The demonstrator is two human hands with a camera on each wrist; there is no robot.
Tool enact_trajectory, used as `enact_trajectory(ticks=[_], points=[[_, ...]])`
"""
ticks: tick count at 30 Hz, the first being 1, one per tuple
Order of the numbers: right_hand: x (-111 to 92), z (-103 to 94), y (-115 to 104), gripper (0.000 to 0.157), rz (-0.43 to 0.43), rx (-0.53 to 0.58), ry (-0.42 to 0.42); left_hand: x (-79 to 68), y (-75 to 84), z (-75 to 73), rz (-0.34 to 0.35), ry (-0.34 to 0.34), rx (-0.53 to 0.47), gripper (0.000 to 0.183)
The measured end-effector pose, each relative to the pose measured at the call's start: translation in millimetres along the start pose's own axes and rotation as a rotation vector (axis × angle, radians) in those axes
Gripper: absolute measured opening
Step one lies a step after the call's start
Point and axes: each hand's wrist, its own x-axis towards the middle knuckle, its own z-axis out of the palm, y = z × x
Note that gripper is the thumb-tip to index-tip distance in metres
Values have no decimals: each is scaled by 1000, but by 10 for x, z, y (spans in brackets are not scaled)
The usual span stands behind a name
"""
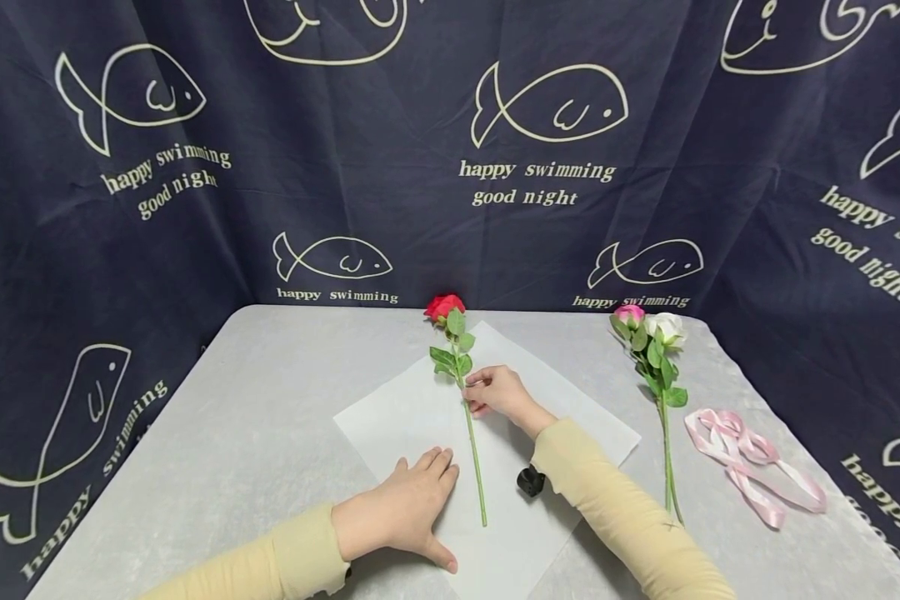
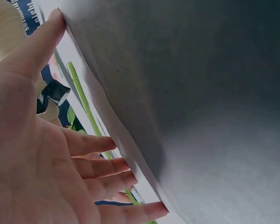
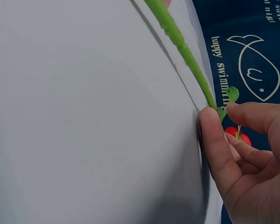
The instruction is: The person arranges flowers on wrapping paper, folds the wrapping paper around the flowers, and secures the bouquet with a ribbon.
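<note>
A red artificial rose (image 1: pixel 445 308) with green leaves and a long green stem (image 1: pixel 477 475) lies over a white sheet of paper (image 1: pixel 390 408), its bloom past the sheet's far corner. My right hand (image 1: pixel 498 390) pinches the stem just below the leaves. In the right wrist view the stem (image 3: pixel 184 51) runs down to the thumb and forefinger. Left of the stem's lower end, my left hand (image 1: pixel 412 504) rests palm down on the paper. Its fingers (image 2: pixel 100 168) are straight and spread, with the tips at the sheet's surface in the left wrist view.
To the right on the grey tabletop (image 1: pixel 270 375) lie a pink rose (image 1: pixel 630 314) and a white rose (image 1: pixel 666 328), stems side by side. A looped pink ribbon (image 1: pixel 753 458) is right of them. A black device (image 1: pixel 530 481) sits at my right wrist. Dark fish-print cloth (image 1: pixel 420 208) hangs behind.
</note>
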Motion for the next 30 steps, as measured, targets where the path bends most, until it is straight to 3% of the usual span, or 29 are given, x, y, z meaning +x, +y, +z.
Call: enact_trajectory(ticks=[9, 20, 30], points=[[-221, -396, -78, 32, -52, -58, 5, 3, -16, 31, 9, 19, 27, 122], [-544, -1035, 36, 36, -118, -119, 66, 44, -86, 24, 90, 55, 56, 112], [-818, -1486, 145, 38, -136, -236, 135, 25, -65, 33, 73, 41, 54, 112]])
